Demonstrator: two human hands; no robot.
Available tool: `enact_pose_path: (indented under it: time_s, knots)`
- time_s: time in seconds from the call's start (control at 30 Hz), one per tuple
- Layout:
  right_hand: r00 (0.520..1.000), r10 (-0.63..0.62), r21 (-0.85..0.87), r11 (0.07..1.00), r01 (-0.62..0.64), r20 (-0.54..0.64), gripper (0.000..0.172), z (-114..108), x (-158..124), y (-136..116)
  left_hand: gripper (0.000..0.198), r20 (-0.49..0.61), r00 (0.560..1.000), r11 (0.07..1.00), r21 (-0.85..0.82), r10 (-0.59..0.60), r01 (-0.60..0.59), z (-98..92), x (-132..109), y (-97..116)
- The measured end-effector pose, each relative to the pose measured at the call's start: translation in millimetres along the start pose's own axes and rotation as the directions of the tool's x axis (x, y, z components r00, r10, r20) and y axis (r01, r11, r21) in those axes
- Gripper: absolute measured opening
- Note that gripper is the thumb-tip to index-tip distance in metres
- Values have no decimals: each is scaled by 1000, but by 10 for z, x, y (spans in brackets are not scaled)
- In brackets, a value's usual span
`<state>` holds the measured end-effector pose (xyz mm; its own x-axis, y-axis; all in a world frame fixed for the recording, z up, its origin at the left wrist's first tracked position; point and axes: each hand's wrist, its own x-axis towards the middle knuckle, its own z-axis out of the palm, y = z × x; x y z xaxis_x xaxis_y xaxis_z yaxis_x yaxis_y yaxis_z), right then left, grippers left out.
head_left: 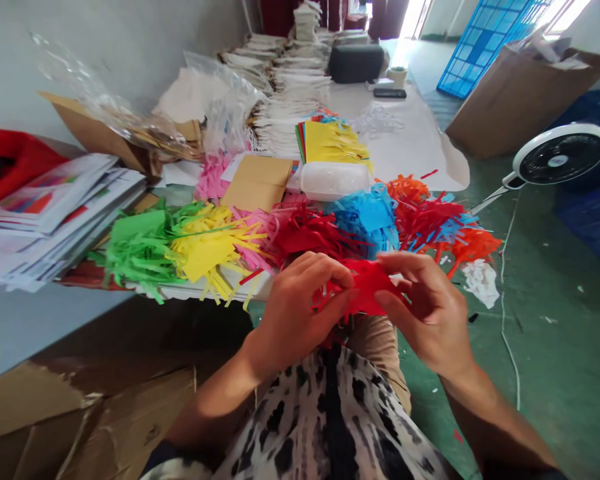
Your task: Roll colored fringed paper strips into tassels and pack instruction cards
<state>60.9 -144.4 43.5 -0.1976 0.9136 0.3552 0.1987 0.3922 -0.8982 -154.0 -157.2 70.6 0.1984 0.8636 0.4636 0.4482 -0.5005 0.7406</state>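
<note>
Over your lap, your left hand [295, 310] and right hand [425, 313] pinch red fringed paper [367, 287], it seems, with cut fringe [205, 243] piled ahead.

Red fringed paper [370, 287], held midair, cut strands bunched leftward.

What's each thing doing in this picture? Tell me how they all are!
Red fringed paper, pinched between both hands
Left hand, shut on the red paper
Right hand, shut on the red paper
Green fringed paper, lying in a loose pile
Cardboard box, open, papers poking out
Electric fan, tilted upward
</note>
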Motion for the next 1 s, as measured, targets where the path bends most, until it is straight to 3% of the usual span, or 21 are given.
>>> enact_pose_path:
  time_s: [0.07,0.1,0.2,0.27,0.37,0.43,0.53,0.6,0.63,0.67,0.77,0.8,0.83,0.9,0.93,1.0]
  knots:
    - [984,25,-2,1000,-25,178,77,-109,42,-14,10,204,978,985,-153,-51,83,-133,63,25]
    - [963,11,-17,1000,-7,268,88,-157,71,-18,10,318,946,962,-230,-70,149,-197,103,32]
    - [870,-45,-5,998,55,492,91,-225,157,1,15,596,798,845,-376,-94,380,-320,242,16]
    - [821,-32,71,997,-10,571,81,-209,190,43,19,710,698,744,-418,-89,520,-329,331,-27]
    - [817,60,144,974,-173,573,47,-171,205,128,24,806,589,597,-443,-63,669,-283,428,-116]
    - [841,115,167,957,-236,529,32,-190,221,188,27,820,566,527,-445,-85,724,-249,463,-189]
    - [877,169,135,958,-254,450,32,-314,305,281,30,809,560,480,-425,-179,767,-198,504,-351]
    - [899,172,37,978,-203,403,32,-444,419,338,42,812,539,539,-359,-223,762,-158,568,-494]
    - [911,154,-30,988,-154,383,32,-516,490,356,42,803,548,611,-317,-234,726,-136,620,-560]
    - [922,121,-103,991,-89,369,30,-590,565,362,36,774,586,707,-275,-239,651,-117,688,-613]
    - [954,-66,-332,929,166,291,20,-805,754,246,18,530,834,979,-32,-153,200,-95,945,-607]
    - [954,-171,-406,876,261,245,14,-869,783,154,14,431,900,994,106,-71,28,-108,1029,-541]
    - [937,-291,-483,803,348,192,8,-927,786,39,9,353,935,963,238,33,-124,-134,1099,-450]
    - [865,-485,-628,634,452,132,14,-1012,719,-224,11,274,928,848,400,252,-348,-212,1176,-237]
    - [845,-515,-681,569,461,142,21,-1033,655,-345,15,258,905,794,438,339,-423,-257,1178,-141]
    - [863,-458,-707,537,460,214,22,-1017,499,-497,20,245,847,695,487,471,-528,-331,1114,-30]
